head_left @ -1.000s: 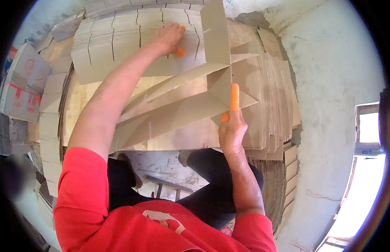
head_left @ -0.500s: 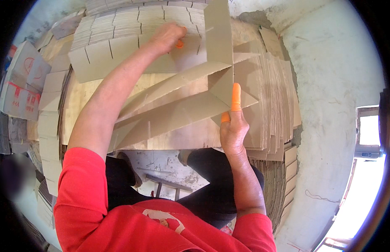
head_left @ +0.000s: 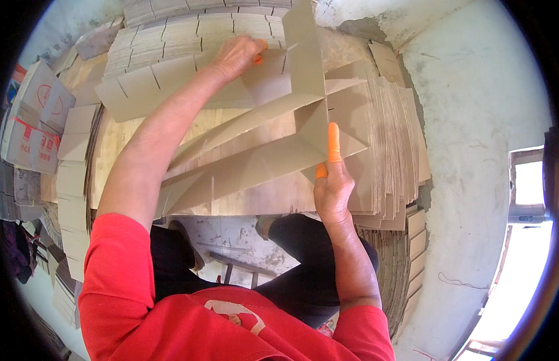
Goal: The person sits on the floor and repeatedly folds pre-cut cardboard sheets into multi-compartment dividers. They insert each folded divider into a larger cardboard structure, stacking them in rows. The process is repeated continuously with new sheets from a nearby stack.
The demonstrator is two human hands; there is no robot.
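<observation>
My left hand (head_left: 236, 58), with orange finger covers, is closed at the top edge of a slotted cardboard strip (head_left: 141, 87) at the front of the far stack. Its fingertips are partly hidden. My right hand (head_left: 334, 189) pinches the near end of a cardboard strip (head_left: 306, 57) that reaches away from me. An orange-covered digit lies along that strip; the other fingers are mostly hidden. Two long cardboard strips (head_left: 243, 165) cross the held strip, interlocked with it, and stretch left toward the table's near edge.
A stack of slotted strips (head_left: 213, 30) fills the back of the wooden table (head_left: 135, 135). More cardboard sheets (head_left: 387, 144) lean in a row at the right, near the wall (head_left: 472, 120). A printed carton (head_left: 39, 120) stands at far left. Below are my legs and a metal stool (head_left: 231, 268).
The front slotted strip at my left hand has tipped slightly toward me. The upright strip in my right hand has shifted a little left.
</observation>
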